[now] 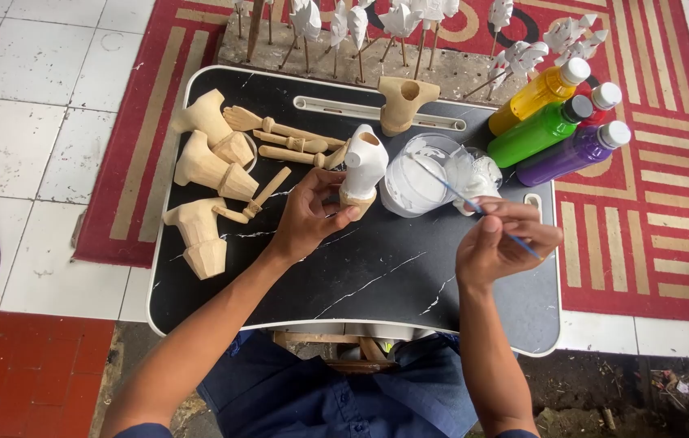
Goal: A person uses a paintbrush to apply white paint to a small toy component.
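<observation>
Painting step: left hand grips white-coated wooden torso; right hand pinches brush, tip toward paint cup at 12 o'clock; next needs reloading.

Bright, even daylight (soft shadows), sharp, slight wide-angle.

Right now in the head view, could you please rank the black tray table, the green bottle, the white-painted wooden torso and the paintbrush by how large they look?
1. Black tray table, by far the largest.
2. Green bottle and white-painted wooden torso: they look alike in size, so I would not rank them.
3. Paintbrush: long but very thin, the smallest overall, held in the right hand.
</observation>
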